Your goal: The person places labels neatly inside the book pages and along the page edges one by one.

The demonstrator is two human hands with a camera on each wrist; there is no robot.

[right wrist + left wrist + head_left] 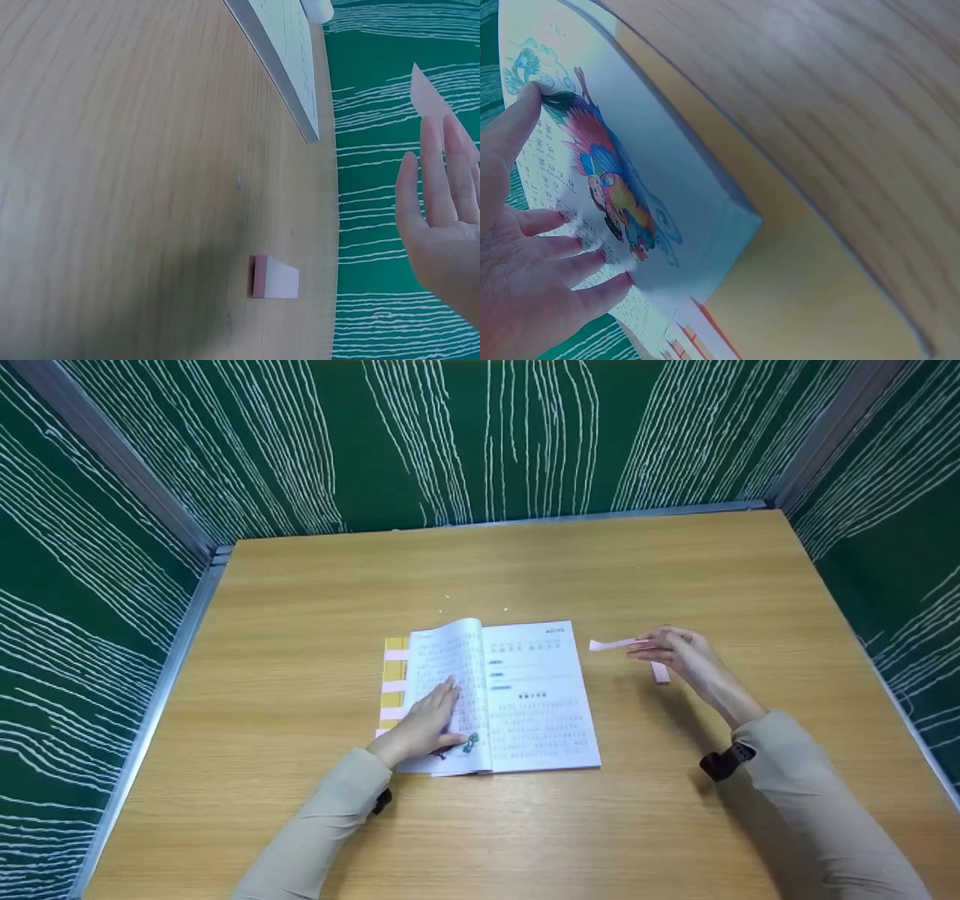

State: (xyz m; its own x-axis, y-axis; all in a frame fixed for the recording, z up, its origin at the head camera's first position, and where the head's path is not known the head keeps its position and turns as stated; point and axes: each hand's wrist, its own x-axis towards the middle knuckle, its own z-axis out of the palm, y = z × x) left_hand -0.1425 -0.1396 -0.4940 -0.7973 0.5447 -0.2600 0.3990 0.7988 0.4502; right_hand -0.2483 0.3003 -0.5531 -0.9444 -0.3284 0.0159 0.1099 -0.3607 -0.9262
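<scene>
An open book (536, 720) lies on the table, with printed text on both pages. My left hand (424, 724) rests on its left page, fingers spread. In the left wrist view, the thumb of that hand (532, 277) touches the page beside a colourful printed picture (611, 169). Pink paper strips (394, 686) stick out along the book's left edge, over a yellow cover. To the right of the book, my right hand (679, 656) pinches a pink sticky strip (606, 645) above the table. Below it lies a small pad of pink sticky notes (660, 673), also seen in the right wrist view (279, 279).
The wooden table (300, 585) is bounded by green panels (510, 442) with white wavy lines at the back and sides. Tiny white scraps (505, 609) lie just behind the book. Dark straps (726, 761) are on both wrists.
</scene>
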